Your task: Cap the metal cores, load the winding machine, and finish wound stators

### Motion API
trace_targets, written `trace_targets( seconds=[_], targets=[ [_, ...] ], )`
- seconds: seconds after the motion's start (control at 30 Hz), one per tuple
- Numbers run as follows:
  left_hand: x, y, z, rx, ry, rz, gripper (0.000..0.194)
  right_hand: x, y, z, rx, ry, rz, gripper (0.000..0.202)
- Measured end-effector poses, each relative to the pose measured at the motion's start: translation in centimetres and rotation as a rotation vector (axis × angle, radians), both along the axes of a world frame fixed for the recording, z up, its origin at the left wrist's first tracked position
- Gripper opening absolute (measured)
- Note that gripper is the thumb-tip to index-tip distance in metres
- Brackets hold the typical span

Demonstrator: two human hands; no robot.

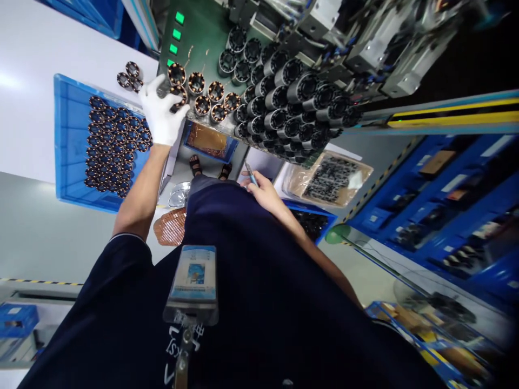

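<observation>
My left hand [161,111], in a white glove, reaches to the left end of the green worktop. Its fingers curve round a copper-wound motor stator [178,95] and partly cover it. Several more wound stators [197,82] stand upright beside it, some with loose wire ends sticking up. Low in front of my body, my bare right hand [261,189] is closed round a small blue-handled tool [251,174] with a narrow metal tip; its exact kind is unclear. Right of the wound stators, dark ring-shaped cores [292,89] are stacked in several rows.
A blue tray [65,186] of wound stators lies at left, with three loose stators [130,76] above it. Machine fixtures [365,59] border the worktop's far side. A plastic-lined box [298,181] of dark parts sits lower right, and blue shelving [425,189] stands beyond.
</observation>
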State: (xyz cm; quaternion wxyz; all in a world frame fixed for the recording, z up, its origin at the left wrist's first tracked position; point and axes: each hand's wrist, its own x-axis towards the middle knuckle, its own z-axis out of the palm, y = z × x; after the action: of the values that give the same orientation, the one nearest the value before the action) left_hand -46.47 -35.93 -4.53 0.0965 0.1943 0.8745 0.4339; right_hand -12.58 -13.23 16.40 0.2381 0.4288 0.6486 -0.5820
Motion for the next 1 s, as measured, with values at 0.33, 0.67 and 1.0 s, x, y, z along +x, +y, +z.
trace_targets(
  seconds=[0.33, 0.67, 1.0],
  targets=[
    [17.7, 2.9, 24.1, 0.343, -0.311, -0.029, 0.041, 0.3, -0.7, 9.0, 0.202, 0.484, 0.313, 0.060],
    [22.8, 2.1, 30.9, 0.176, -0.018, -0.056, 0.064, 0.1, 0.6, 12.8, 0.135, 0.687, 0.448, 0.058],
    [25.1, 1.8, 30.0, -0.003, 0.007, -0.107, 0.074, 2.1, 0.2, 12.7, 0.145, 0.634, 0.394, 0.056]
  ],
)
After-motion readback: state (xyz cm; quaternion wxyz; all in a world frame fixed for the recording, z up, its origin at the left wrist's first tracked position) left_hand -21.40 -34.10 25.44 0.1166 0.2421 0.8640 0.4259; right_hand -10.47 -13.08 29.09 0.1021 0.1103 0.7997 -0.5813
